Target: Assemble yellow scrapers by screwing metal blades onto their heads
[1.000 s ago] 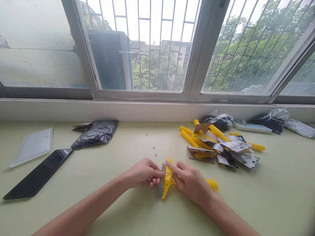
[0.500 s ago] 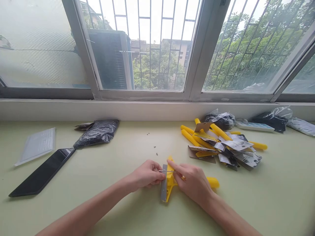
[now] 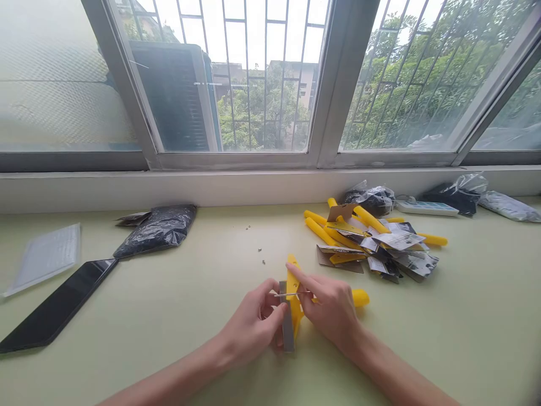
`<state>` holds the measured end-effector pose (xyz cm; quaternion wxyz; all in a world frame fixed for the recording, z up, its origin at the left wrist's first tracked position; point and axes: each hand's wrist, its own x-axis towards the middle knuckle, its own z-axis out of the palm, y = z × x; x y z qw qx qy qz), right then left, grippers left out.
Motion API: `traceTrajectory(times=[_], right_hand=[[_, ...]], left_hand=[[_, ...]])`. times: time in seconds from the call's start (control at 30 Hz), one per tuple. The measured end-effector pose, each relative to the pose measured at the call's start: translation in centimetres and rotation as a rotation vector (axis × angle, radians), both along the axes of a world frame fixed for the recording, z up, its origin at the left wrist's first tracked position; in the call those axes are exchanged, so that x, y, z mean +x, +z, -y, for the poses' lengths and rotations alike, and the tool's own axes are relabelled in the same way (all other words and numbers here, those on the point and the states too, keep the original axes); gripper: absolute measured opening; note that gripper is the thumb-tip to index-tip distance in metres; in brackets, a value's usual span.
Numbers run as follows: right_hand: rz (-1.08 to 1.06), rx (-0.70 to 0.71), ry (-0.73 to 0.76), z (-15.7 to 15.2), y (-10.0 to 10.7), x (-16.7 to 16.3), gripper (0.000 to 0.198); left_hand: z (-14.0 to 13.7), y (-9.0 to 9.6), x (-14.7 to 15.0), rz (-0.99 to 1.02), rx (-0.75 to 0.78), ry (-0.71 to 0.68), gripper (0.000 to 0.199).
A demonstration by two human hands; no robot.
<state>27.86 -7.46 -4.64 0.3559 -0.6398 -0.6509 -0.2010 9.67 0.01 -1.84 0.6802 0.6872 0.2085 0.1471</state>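
A yellow scraper (image 3: pixel 296 318) lies in front of me, its handle (image 3: pixel 360 298) sticking out to the right behind my right hand. Along the left side of its head sits a grey metal blade (image 3: pixel 288 330). My left hand (image 3: pixel 257 316) is closed on this blade, thumb in front and fingers partly hidden behind. A thin metal rod (image 3: pixel 291 294) crosses the blade and head. My right hand (image 3: pixel 332 304) pinches the rod's right end, while its index finger presses on the top of the yellow head. Small screws (image 3: pixel 264 261) lie on the table beyond.
At the right is a pile of yellow-handled tools (image 3: pixel 372 231) with cardboard packaging. Bagged black items (image 3: pixel 158 228) and a dark glossy panel (image 3: pixel 54 307) lie left, beside a translucent white packet (image 3: pixel 46 254). A white power strip (image 3: pixel 428 207) rests near the window wall.
My left hand has let go of the rod's left end and now grips the blade lower down. The blade and head have tilted slightly. The camera view has shifted a little.
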Motion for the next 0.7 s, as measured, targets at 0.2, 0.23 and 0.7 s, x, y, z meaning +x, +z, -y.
traceTrajectory(times=[0.2, 0.23, 0.7], right_hand=[[-0.021, -0.002, -0.006, -0.1, 0.1, 0.2, 0.051], [-0.026, -0.009, -0.007, -0.1, 0.2, 0.1, 0.052], [-0.047, -0.014, 0.005, -0.4, 0.1, 0.0, 0.053]], left_hand=[[0.2, -0.3, 0.1, 0.009, 0.035, 0.013, 0.033], [0.1, -0.3, 0.0, -0.003, 0.044, 0.017, 0.034], [-0.6, -0.3, 0.0, -0.011, 0.066, -0.029, 0.031]])
